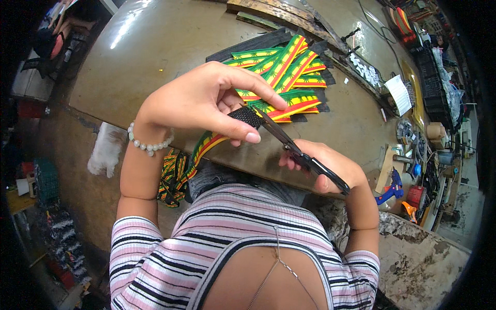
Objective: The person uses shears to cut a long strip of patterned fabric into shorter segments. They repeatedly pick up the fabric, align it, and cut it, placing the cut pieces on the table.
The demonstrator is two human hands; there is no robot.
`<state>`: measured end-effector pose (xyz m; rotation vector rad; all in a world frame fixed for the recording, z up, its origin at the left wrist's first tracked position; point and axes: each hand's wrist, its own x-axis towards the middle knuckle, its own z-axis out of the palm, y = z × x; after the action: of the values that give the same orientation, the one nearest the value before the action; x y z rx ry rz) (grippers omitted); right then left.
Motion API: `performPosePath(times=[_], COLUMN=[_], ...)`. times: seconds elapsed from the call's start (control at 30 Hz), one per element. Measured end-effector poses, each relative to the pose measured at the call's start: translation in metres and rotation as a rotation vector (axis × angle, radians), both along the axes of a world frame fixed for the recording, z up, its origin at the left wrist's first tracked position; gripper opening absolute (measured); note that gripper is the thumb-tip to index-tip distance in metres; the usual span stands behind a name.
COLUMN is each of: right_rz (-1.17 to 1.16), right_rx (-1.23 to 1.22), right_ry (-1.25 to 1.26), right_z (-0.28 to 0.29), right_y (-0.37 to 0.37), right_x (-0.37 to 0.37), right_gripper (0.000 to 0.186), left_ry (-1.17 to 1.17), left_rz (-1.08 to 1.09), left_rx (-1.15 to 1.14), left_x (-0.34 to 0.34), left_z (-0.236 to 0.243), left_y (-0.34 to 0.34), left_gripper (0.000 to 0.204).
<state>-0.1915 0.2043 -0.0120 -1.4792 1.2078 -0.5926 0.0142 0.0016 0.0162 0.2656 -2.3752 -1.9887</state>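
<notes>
My left hand (199,98) pinches a patterned ribbon between thumb and fingers, where its black woven underside (247,117) turns up. From that grip the ribbon's green, yellow and red face (202,147) runs down toward my lap. Black-handled scissors (308,161) are gripped in my right hand (335,161). Their blades point up and left, with the tips at the ribbon beside my left fingertips. Whether the blades are apart is hard to make out. Just beyond my fingers lies a pile of similar ribbon strips (289,64), some showing black backs.
A tangled heap of ribbon (173,178) hangs at the table's near edge by my lap. Wooden boards (279,13) lie at the back. A blue glue gun (391,187), a paper sheet (398,95) and a black crate (436,85) are at the right.
</notes>
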Motion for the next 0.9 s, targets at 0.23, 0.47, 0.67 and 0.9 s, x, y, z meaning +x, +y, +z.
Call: performPosePath(times=[0.23,0.47,0.67,0.9], right_rz=[-0.003,-0.090,-0.247,-0.332], right_rx=[0.018,0.067,0.306,-0.011], right_ry=[-0.005,-0.040,-0.103,-0.004], right_z=[0.001,0.001,0.009,-0.014], right_y=[0.008,0.017,0.027,0.039], right_x=[-0.001,0.001,0.009,0.010], right_gripper=[0.093,0.076,0.067,0.059], left_ry=[0.017,0.021,0.062,0.120], left_rz=[-0.029,-0.068,-0.087,-0.004], left_rx=[0.069,0.074,0.027,-0.002], left_x=[-0.001,-0.003,-0.006,-0.011], left_z=[-0.008,-0.010,-0.009,-0.011], left_y=[-0.002,0.002,0.006,0.007], left_gripper=[0.052,0.048,0.047,0.050])
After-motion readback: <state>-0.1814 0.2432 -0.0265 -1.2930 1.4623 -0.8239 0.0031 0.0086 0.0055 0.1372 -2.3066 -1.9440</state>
